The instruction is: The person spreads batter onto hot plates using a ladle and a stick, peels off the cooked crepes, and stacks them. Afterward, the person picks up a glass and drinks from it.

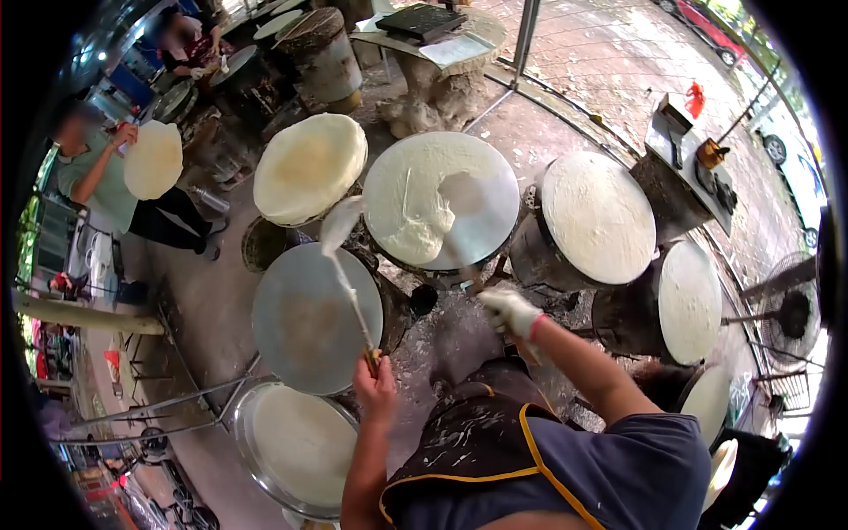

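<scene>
My left hand (pixel 376 387), bare, is closed round the handle of a long ladle (pixel 355 305). The ladle's batter-coated head is raised between two griddles. My right hand (pixel 512 314), in a white glove, grips a long-handled spreader (pixel 465 265), which motion blurs. That spreader reaches over the middle griddle (pixel 490 216), where pale batter (pixel 420 216) covers the left and upper parts in a thick, uneven layer. Bare metal shows on its right and lower right. Left of my legs is a bare grey griddle (pixel 336 353) with a brownish patch.
A stack of thin flatbreads (pixel 311 168) lies beyond the ladle. Batter covers the griddles at right (pixel 599 221) and far right (pixel 691 300). A metal basin of batter (pixel 296 450) stands lower left. A person (pixel 106 181) holds a flatbread at left. A fan (pixel 786 309) stands right.
</scene>
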Tool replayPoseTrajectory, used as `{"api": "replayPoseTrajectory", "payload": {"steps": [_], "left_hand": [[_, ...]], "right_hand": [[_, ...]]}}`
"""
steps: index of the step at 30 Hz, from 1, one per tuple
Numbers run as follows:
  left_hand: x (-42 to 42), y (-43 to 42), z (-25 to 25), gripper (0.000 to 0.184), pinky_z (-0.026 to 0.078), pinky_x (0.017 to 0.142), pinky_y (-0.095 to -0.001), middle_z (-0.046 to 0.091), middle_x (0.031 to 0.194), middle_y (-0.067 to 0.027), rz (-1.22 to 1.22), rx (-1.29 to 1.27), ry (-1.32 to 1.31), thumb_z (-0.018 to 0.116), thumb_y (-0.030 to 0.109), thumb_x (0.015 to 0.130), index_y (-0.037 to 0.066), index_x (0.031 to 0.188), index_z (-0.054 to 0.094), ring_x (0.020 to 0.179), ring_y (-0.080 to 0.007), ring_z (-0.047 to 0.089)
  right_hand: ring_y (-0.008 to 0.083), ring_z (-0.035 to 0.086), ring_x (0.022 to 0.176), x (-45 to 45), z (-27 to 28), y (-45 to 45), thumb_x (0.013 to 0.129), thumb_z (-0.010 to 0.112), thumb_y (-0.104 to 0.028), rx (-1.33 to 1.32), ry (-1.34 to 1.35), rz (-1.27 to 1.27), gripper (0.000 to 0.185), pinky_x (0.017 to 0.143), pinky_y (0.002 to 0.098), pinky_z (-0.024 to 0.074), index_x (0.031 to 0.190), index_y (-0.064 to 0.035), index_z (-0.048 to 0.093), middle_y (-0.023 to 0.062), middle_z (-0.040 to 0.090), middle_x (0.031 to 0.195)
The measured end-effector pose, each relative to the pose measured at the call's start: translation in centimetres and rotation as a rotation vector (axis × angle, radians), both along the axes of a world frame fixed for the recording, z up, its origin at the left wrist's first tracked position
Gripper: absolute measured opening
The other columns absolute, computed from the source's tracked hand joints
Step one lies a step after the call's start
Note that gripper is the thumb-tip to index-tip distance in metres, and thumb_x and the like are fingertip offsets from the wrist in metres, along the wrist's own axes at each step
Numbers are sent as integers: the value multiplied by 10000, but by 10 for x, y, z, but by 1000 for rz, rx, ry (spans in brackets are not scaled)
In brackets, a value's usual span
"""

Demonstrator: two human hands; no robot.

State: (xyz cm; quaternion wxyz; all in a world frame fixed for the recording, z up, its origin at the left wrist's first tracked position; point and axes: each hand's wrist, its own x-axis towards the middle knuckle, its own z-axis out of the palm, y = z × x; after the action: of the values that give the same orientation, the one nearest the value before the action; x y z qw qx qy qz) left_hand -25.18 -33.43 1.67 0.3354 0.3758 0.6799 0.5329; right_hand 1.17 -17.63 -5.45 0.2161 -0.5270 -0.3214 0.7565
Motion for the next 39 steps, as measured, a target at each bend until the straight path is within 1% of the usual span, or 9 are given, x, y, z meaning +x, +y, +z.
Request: {"api": "replayPoseTrajectory", "payload": {"steps": [3, 10, 13, 17, 20, 25, 31, 35, 39], "left_hand": [[-42, -30, 1, 113, 316, 369, -207, 453, 633, 5, -6, -9, -205, 522, 94, 920, 37, 1005, 475, 410, -51, 385], [-101, -110, 7, 83, 299, 354, -214, 401, 597, 6, 157, 14, -469, 501, 88, 920, 48, 980, 459, 389, -65, 357], [-111, -132, 2, 74, 296, 348, -231, 386, 588, -1, 190, -1, -583, 477, 80, 919, 66, 991, 473, 378, -82, 342], [-119, -154, -4, 99, 286, 337, -239, 390, 599, 0, 192, -35, -666, 475, 84, 919, 88, 1014, 502, 371, -89, 335], [-116, -157, -4, 141, 296, 342, -241, 389, 596, -3, 172, -32, -724, 473, 76, 912, 99, 1050, 497, 373, -90, 335], [-101, -154, 9, 220, 298, 340, -241, 378, 588, -5, 140, -15, -842, 465, 61, 903, 117, 1116, 467, 366, -89, 332], [-83, -150, 11, 175, 286, 333, -232, 366, 577, 6, 14, -6, -852, 479, 49, 900, 131, 1053, 453, 354, -78, 318], [-55, -140, 14, 125, 295, 317, -220, 369, 582, 14, -10, 17, -906, 467, 60, 914, 104, 1030, 451, 349, -61, 303], [-13, -123, 20, 79, 311, 315, -218, 345, 576, 20, -30, 43, -925, 492, 150, 953, 96, 1005, 466, 349, -58, 303]], "right_hand": [[112, 508, 498, -101, -17, -20, 870, 606, -287, 22, 112, 172, 330, 461, 244, 404, 1106, -56, 621, 6, 612, 739], [131, 560, 699, -192, -67, -69, 888, 536, -251, 250, -243, -572, 380, 666, 284, 463, 1165, 4, 592, 69, 655, 842], [185, 605, 891, -227, -17, -73, 876, 540, -305, 216, -338, -357, 419, 818, 293, 462, 1185, -25, 582, 137, 668, 979], [203, 608, 734, -171, -99, -36, 861, 527, -279, 329, -294, -393, 403, 699, 307, 475, 1123, 21, 591, 123, 660, 820], [110, 420, 476, -167, -40, -31, 853, 525, -241, 174, -274, -644, 289, 451, 286, 347, 1005, -14, 618, 4, 469, 576], [99, 462, 532, -160, -70, -66, 871, 554, -272, 293, -321, -231, 329, 476, 283, 378, 1081, -22, 596, -15, 526, 654], [191, 512, 576, -105, -28, -30, 853, 513, -281, 285, -302, -506, 304, 556, 378, 420, 899, 8, 597, 79, 555, 648], [182, 525, 639, -83, -50, -77, 855, 549, -310, 315, -298, 97, 358, 600, 319, 436, 1047, -17, 623, 53, 582, 725], [95, 466, 528, -11, -53, -44, 872, 559, -251, 226, -228, -202, 329, 466, 270, 368, 1106, -24, 605, -9, 541, 671]]}}
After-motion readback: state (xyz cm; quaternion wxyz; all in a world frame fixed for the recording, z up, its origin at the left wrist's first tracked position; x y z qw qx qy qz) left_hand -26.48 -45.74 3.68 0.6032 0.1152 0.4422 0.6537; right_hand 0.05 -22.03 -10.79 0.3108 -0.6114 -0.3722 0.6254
